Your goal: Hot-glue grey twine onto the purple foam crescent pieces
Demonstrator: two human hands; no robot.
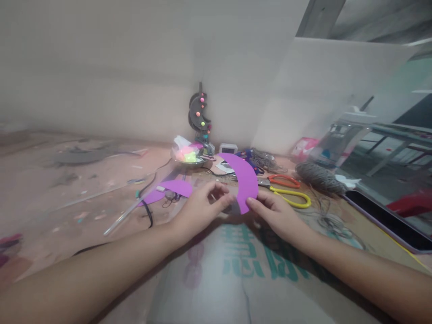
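Observation:
My right hand (pixel 275 212) pinches the lower end of a purple crescent-shaped foam piece (pixel 245 179), which curves up and away over the table. My left hand (pixel 205 203) is just left of it, fingers curled with the tips near the crescent's lower edge; whether they touch it I cannot tell. Both hands rest above a woven sack with green print (pixel 243 256). A second purple foam piece (pixel 175 188) lies flat on the table left of my left hand.
Orange-and-yellow-handled scissors (pixel 286 189) lie right of the crescent. A metal bowl of bright bits (pixel 189 157), a dark crescent ornament with coloured balls (pixel 200 114), a ball of grey twine (pixel 319 177), a black cable (pixel 148 213) and a dark tablet (pixel 384 216) surround the work area.

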